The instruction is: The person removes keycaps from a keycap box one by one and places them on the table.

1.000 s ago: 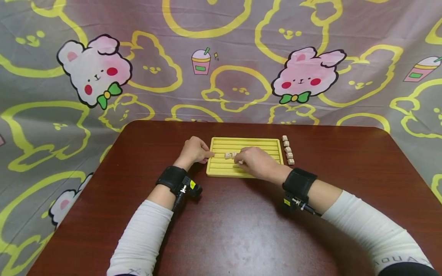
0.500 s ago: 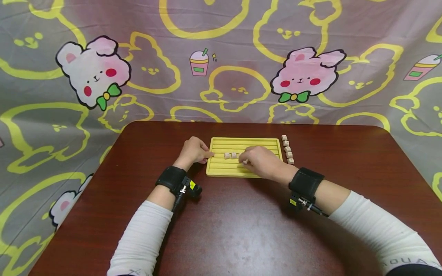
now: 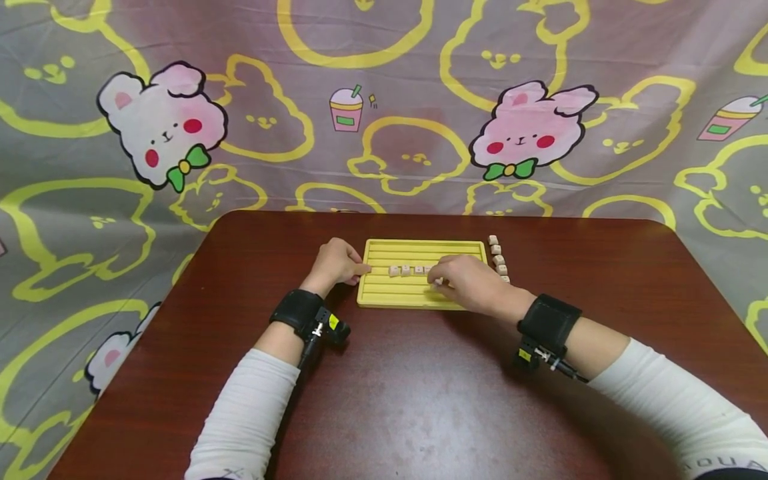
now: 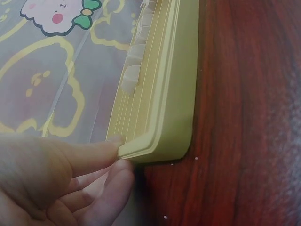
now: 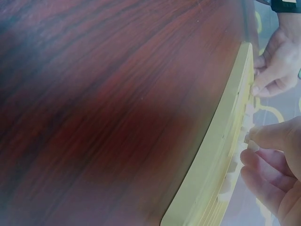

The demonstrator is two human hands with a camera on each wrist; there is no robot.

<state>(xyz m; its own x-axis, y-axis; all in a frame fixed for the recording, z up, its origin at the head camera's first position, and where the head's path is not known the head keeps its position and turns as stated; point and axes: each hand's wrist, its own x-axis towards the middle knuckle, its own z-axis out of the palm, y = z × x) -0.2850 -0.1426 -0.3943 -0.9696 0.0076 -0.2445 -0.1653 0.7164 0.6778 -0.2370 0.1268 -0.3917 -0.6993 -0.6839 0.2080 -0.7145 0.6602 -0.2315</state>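
Observation:
My left hand (image 3: 340, 261) pinches the left edge of a yellow ridged tray (image 3: 420, 302), thumb on top and fingers at the side, as the left wrist view shows. Along a middle groove runs a row of small beige cubes (image 3: 405, 271) with dark marks on their faces. Over the row, right of the tray's middle, my right hand (image 3: 465, 283) hides part of it. The right wrist view shows its thumb and fingertips around a small beige cube (image 5: 247, 137), with more cubes of the row (image 5: 230, 178) below the fingers.
Just past the tray's right edge, several beige cubes (image 3: 496, 250) stand in a line on the dark reddish-brown table (image 3: 396, 400). Behind the table hangs a curtain (image 3: 408, 87) with cartoon rabbit prints.
My right hand has moved to the right along the row, and more cubes show to its left. The left hand stays at the tray's edge.

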